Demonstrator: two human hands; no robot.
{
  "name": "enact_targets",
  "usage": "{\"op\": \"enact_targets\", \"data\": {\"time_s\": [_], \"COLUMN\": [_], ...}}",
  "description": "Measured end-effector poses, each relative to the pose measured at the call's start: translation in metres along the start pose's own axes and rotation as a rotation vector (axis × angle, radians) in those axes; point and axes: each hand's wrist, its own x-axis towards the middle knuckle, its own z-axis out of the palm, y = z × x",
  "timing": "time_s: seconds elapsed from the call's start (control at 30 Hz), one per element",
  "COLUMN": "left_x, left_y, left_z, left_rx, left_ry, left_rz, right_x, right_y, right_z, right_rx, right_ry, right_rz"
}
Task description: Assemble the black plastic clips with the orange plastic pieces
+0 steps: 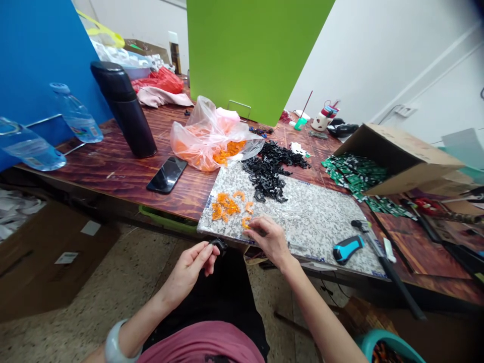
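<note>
A small black part [219, 245] is pinched between the thumb and fingertips of the left hand [191, 267], held just below the near edge of the stone slab [321, 222] and in front of the lap. The part sticks out past the fingertips, towards the slab. The right hand [269, 237] is laid on the slab's near edge, its fingers curled down and drawn together over an orange clip [246, 222], which lies at the fingertips; whether the clip is actually gripped cannot be told. More orange clips [226, 205] are scattered just beyond, to the left of that hand. A heap of black parts [270, 169] is spread at the slab's far side, beside a pink bag [212, 133]. A phone [167, 174] and a black flask [124, 108] are seen on the wooden table [124, 169] to the left, and a blue-handled tool [348, 248] lies on the slab to the right
</note>
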Motion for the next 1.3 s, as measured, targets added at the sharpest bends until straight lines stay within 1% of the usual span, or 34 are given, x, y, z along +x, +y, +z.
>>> {"op": "enact_targets", "data": {"time_s": [0.13,0.2,0.3,0.37,0.4,0.47,0.53,0.63,0.73,0.87,1.0,1.13,1.3], "left_x": [-0.001,-0.001,-0.002,-0.003,-0.003,-0.004,-0.004,-0.004,-0.004,-0.003,-0.003,-0.005,-0.005], "left_y": [0.002,0.003,0.006,0.007,0.008,0.007,0.005,0.001,-0.005,-0.007,-0.005,-0.001,-0.002], "left_z": [0.002,0.004,0.006,0.006,0.006,0.005,0.004,0.003,0.002,0.003,0.007,0.009,0.008], "left_rx": [-0.014,-0.024,-0.031,-0.026,-0.019,0.009,0.045,0.037,-0.011,-0.005,-0.007,0.074,0.152], "left_ry": [0.011,0.024,0.032,0.023,0.019,0.009,-0.004,-0.019,-0.030,-0.063,-0.077,-0.072,-0.079], "left_rz": [-0.005,-0.009,0.001,0.010,0.017,0.035,0.035,-0.004,-0.041,-0.062,-0.003,0.054,0.111], "right_x": [0.010,0.017,0.025,0.028,0.027,0.025,0.020,0.011,0.000,-0.011,-0.018,-0.020,-0.020], "right_y": [0.000,0.002,0.004,0.004,0.004,0.001,-0.006,-0.023,-0.045,-0.068,-0.082,-0.088,-0.088], "right_z": [-0.009,-0.011,-0.010,-0.008,-0.008,-0.009,-0.012,-0.016,-0.016,-0.009,0.004,0.014,0.017], "right_rx": [-0.123,-0.221,-0.363,-0.406,-0.404,-0.338,-0.203,-0.015,0.070,0.133,0.154,0.161,0.164], "right_ry": [-0.043,-0.111,-0.251,-0.298,-0.299,-0.261,-0.185,-0.083,-0.035,-0.021,-0.028,-0.006,0.008], "right_rz": [0.044,0.022,-0.009,0.011,0.030,0.066,0.105,0.178,0.241,0.254,0.208,0.167,0.170]}}
